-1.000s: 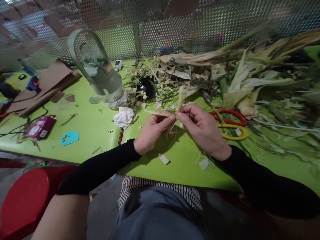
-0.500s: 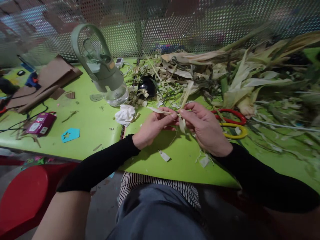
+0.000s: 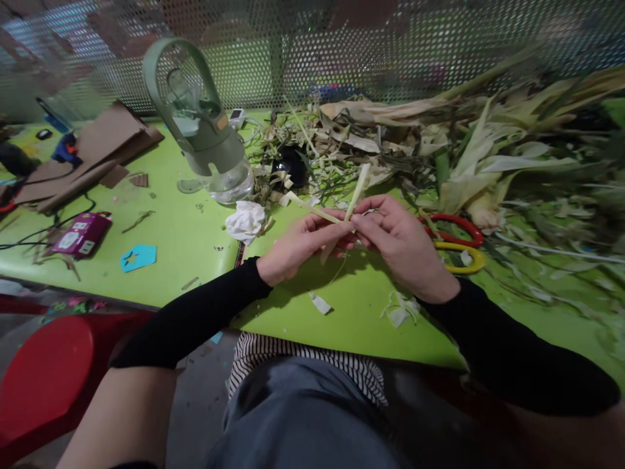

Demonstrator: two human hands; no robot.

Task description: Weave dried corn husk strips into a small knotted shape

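Pale strips of corn husk [image 3: 358, 190] cross between my hands, just above the green table [image 3: 288, 319]. My left hand [image 3: 305, 244] pinches them from the left, its thumb pointing right. From the other side my right hand [image 3: 393, 241] pinches the same strips, thumb and fingertips meeting the left thumb. One strip stands up and away; another sticks out to the left over the left fingers. Where the strips join is hidden by the fingertips. Scissors with a red loop and a yellow loop [image 3: 461, 257] lie close by my right wrist.
Heaped corn husks [image 3: 469, 176] and shreds cover the table's back right. A green-topped water bottle [image 3: 212, 146] and crumpled tissue [image 3: 245, 221] stand left of my hands. Farther left lie a purple box [image 3: 82, 234], a blue paper piece [image 3: 138, 258] and brown cardboard [image 3: 105, 140]. A red stool [image 3: 49, 371] is below.
The strip between my hands now stands more upright and shows wider. A piece that hung below my right fingertips no longer shows there. Both hands remain together; the view has shifted slightly.
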